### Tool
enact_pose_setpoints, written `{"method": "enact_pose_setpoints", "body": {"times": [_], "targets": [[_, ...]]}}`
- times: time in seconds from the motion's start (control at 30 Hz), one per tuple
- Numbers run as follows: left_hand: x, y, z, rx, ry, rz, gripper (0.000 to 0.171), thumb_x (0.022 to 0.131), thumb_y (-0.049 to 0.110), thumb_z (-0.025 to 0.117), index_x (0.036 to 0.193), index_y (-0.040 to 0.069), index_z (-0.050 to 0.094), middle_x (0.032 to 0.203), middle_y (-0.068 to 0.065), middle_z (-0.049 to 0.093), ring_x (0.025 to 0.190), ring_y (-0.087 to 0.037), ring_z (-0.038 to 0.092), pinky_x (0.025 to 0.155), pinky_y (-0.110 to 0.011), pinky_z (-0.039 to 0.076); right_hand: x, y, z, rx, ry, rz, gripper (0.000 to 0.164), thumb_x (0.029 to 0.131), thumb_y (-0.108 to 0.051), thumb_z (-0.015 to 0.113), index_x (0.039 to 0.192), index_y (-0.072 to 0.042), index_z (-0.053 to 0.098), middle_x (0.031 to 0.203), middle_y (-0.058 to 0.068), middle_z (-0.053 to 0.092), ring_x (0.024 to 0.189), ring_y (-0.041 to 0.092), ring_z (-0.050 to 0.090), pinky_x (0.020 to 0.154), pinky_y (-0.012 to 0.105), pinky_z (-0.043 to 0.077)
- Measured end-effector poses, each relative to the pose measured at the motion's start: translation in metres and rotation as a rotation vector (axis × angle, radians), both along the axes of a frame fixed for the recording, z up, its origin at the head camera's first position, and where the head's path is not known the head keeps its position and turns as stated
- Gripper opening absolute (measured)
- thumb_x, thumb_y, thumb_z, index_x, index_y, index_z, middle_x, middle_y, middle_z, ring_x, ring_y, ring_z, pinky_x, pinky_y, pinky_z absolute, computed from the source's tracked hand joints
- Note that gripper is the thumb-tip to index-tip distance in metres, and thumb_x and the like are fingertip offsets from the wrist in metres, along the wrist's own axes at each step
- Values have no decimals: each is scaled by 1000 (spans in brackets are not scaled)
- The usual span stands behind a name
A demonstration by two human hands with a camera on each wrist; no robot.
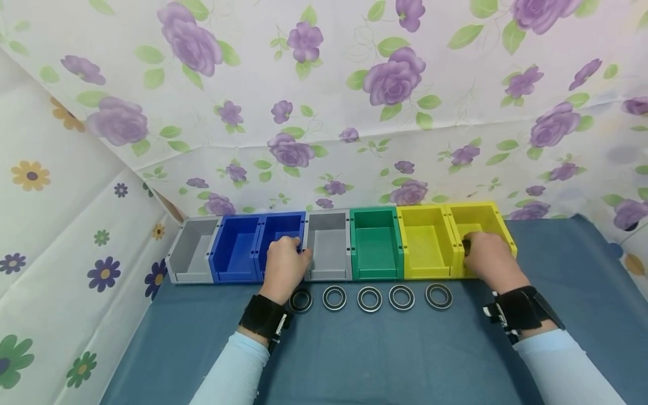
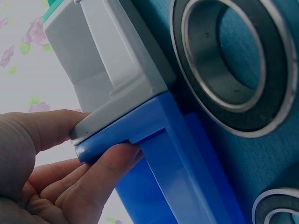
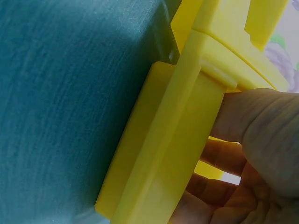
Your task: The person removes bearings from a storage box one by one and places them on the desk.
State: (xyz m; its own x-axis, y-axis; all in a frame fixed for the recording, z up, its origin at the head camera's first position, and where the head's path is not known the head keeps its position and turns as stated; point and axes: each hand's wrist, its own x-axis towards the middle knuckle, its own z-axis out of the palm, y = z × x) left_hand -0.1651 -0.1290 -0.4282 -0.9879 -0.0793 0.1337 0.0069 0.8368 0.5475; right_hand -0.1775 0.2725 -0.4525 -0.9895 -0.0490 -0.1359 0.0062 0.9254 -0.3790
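Note:
My left hand (image 1: 284, 264) is at the divider between a blue bin (image 2: 173, 163) and a grey bin (image 2: 112, 60). It pinches their adjoining walls, thumb and fingers on opposite sides. My right hand (image 1: 488, 256) reaches over the front lip into the rightmost yellow bin (image 3: 163, 140), fingers curled. A small dark object (image 1: 467, 245) shows by its fingertips; most of it is hidden. In the right wrist view the fingertips are behind the bin's front wall. Several ball bearings lie flat in a row before the bins, one bearing (image 1: 301, 301) beside my left wrist and another bearing (image 1: 438, 296) farthest right.
The bins form a joined row, from a grey bin (image 1: 194, 250) at the left past a green bin (image 1: 376, 247) to the yellow ones. A blue cloth (image 1: 374, 360) covers the table. Behind stands a flowered curtain (image 1: 334, 112).

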Motion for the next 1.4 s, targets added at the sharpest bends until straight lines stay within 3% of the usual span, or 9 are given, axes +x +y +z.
{"method": "enact_pose_setpoints", "body": {"times": [0.17, 0.33, 0.47, 0.67, 0.8, 0.93, 1.07, 1.4], "targets": [[1, 0, 0, -8, 1, 6, 37, 84, 20, 68, 114, -2, 63, 116, -16, 58, 57, -9, 56, 36, -23, 38, 1, 3, -1, -25, -2, 9, 5, 81, -6, 59, 84, -4, 56, 67, 7, 48, 62, 23, 47, 56, 35, 40], [2, 0, -1, -7, 14, -2, 38, 84, 21, 68, 113, -2, 63, 116, -16, 58, 58, -9, 56, 37, -23, 38, 3, 6, -2, -39, 20, 32, 6, 79, -8, 62, 78, -6, 57, 65, 5, 49, 61, 21, 46, 57, 36, 39], [4, -2, -4, -6, 32, -10, 35, 84, 20, 67, 110, -3, 64, 112, -17, 60, 62, -9, 57, 40, -23, 40, 6, 8, -4, -53, 72, 63, 9, 78, -9, 63, 85, -3, 60, 71, 7, 54, 63, 22, 47, 57, 36, 40], [7, -3, -7, -11, 48, -9, 34, 82, 18, 68, 108, -3, 65, 113, -17, 59, 67, -8, 58, 39, -24, 39, 16, 14, -6, -68, 198, 88, 28, 82, -18, 66, 103, -1, 62, 91, 14, 62, 71, 21, 55, 60, 37, 45], [7, -3, -7, -4, 42, -4, 34, 82, 18, 67, 109, -3, 65, 114, -17, 59, 55, -7, 55, 36, -25, 36, 24, 15, 2, -68, 259, 64, 27, 83, -26, 68, 102, -8, 60, 84, 8, 59, 68, 20, 53, 56, 35, 44], [5, -2, -6, 2, 37, -10, 33, 83, 18, 66, 110, -2, 65, 116, -17, 58, 48, -6, 51, 35, -26, 34, 31, 13, 14, -60, 332, 27, 38, 82, -28, 70, 110, -5, 59, 90, 13, 58, 77, 27, 55, 60, 41, 47], [3, -2, -5, 5, 39, -12, 32, 83, 17, 65, 109, -1, 65, 116, -17, 58, 51, -6, 53, 36, -25, 36, 40, 10, 26, -50, 383, 10, 48, 81, -29, 71, 118, -3, 57, 93, 16, 57, 81, 29, 54, 61, 43, 48], [0, -1, -2, 21, 25, -13, 33, 84, 18, 65, 111, -2, 64, 118, -16, 57, 52, -7, 54, 36, -24, 37, 62, 6, 36, -35, 446, 2, 47, 75, -30, 76, 112, -7, 59, 85, 10, 56, 74, 25, 52, 59, 43, 46]]}}
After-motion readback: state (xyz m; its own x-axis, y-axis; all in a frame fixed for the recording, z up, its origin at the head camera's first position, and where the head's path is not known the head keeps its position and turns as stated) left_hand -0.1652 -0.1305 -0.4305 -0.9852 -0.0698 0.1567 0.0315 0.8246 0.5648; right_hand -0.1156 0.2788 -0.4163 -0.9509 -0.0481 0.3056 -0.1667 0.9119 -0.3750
